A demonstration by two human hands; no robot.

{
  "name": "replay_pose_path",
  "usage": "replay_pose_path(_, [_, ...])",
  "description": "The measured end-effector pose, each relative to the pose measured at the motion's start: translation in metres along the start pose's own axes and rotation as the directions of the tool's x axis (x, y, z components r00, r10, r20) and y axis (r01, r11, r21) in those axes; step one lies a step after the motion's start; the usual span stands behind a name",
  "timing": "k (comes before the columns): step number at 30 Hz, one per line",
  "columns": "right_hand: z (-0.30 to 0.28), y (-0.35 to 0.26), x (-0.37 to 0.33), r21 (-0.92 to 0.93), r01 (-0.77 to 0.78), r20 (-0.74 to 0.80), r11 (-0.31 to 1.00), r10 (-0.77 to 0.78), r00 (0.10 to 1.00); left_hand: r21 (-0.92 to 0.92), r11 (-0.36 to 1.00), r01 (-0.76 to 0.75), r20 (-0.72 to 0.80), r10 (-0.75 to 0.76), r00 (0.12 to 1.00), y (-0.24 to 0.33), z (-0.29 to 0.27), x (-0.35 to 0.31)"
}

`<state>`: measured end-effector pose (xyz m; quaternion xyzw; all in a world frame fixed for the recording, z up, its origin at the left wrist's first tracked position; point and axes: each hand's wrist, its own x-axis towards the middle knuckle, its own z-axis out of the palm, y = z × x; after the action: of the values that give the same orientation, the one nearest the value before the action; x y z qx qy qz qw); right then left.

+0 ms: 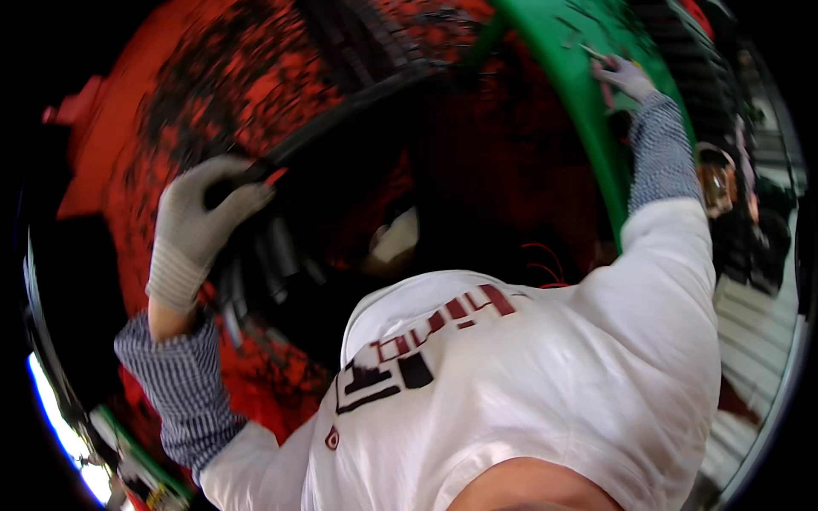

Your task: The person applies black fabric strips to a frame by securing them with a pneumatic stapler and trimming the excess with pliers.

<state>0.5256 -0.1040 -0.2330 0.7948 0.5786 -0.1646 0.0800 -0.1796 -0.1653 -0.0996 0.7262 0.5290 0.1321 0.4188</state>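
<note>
My left hand (200,213), in a light knitted glove, is closed with thumb and fingers pinching the near end of a long black strip (341,111). The strip runs away from it to the upper middle, over the red surface. Reaching far right, my right hand (629,78), also gloved, is closed around a small hand tool with pinkish-red handles (607,92) over the green table (562,77). Its metal tip points away to the left; blur hides the exact kind. Beneath my left hand lie several dark strips (277,251).
A red sheet (128,153) strewn with black scraps spreads across the left and far side. Dark scraps also lie on the green table. Beyond my right arm stands a jar-like amber container (717,180) among dark items. Thin red cords (545,260) hang near my body.
</note>
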Motion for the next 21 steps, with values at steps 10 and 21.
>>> replay_pose_path(10, [-0.025, -0.155, -0.059, 0.322, 0.469, -0.569, 0.823, -0.227, 0.790, 0.230, 0.973, 0.001, -0.100, 0.022, 0.995, -0.017, 0.006, -0.017])
replay_pose_path(21, [-0.028, -0.396, -0.218, -0.300, 0.913, -0.422, 0.276, -0.897, 0.133, 0.390, 0.919, -0.052, -0.151, 0.119, 0.981, -0.023, 0.005, 0.003])
